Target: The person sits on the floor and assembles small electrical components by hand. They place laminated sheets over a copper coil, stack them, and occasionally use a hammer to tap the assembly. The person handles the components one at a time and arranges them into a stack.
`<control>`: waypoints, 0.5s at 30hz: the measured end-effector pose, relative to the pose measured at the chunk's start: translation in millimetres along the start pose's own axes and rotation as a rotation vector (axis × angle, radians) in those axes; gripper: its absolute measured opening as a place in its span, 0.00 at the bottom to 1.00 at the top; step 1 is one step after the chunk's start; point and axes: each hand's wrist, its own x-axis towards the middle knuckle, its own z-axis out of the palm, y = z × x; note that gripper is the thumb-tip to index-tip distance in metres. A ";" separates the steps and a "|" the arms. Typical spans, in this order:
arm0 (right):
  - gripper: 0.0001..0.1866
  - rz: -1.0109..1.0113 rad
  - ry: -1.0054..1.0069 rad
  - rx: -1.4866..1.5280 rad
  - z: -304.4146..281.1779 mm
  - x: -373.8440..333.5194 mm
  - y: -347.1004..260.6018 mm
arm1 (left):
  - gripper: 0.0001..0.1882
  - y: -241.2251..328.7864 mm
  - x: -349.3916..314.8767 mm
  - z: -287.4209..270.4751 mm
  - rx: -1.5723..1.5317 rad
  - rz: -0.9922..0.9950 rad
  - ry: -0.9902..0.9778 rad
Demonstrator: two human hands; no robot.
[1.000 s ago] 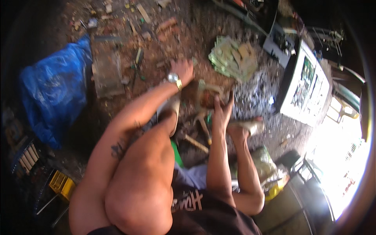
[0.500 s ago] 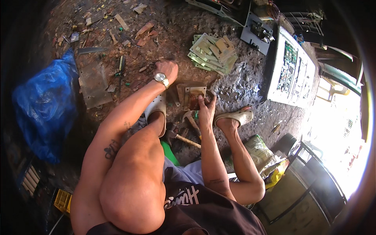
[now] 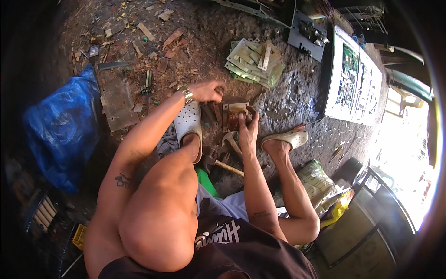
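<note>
Two hands busy, and judging by what's lying around I'd call this partway along, not finished. Right hand (image 3: 249, 126) is gripping a small pale-edged block (image 3: 231, 116) with a coppery brown middle, thumb laid on it, between the left shoe (image 3: 188, 120) and right shoe (image 3: 290, 138). Pale edges and brown middle look to be together, so I'd say that one isn't done.

Left hand (image 3: 208, 91) hangs just past the left shoe's toe, fingers bent in. Honestly can't tell if it's pinching anything small, too little detail there.

On the done side, as I read it: a messy pile of flat greenish plates (image 3: 255, 65) beyond the block, narrow strip on top. What's left, far as I can see, is the block itself. One hammer (image 3: 234, 147) and a second hammer (image 3: 228, 168) lie near it, neither in hand, and a screwdriver (image 3: 148, 83) sits off to the left.
</note>
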 end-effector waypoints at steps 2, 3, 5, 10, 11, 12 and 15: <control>0.22 0.011 -0.011 -0.060 -1.8 0.9 -0.2 | 0.28 -23.1 -12.8 17.4 -0.161 -0.032 -0.032; 0.22 0.018 -0.010 -0.041 -1.3 1.3 0.8 | 0.29 -30.9 -15.3 24.3 -0.153 -0.082 -0.042; 0.22 0.034 -0.019 -0.009 -2.0 1.5 3.3 | 0.31 -39.6 -19.9 38.4 -0.091 -0.084 0.006; 0.23 0.016 -0.029 -0.003 -1.8 2.2 8.3 | 0.26 -33.9 -23.7 60.7 -0.082 0.086 0.204; 0.24 0.014 -0.033 0.008 -2.2 2.4 8.9 | 0.25 -33.2 -24.5 62.4 -0.108 0.068 0.204; 0.24 0.028 -0.024 0.014 -2.2 2.6 9.5 | 0.23 -33.5 -26.1 64.5 -0.121 0.057 0.238; 0.24 0.020 -0.037 0.049 -3.2 3.2 11.4 | 0.20 -40.4 -31.9 65.3 -0.171 0.032 0.293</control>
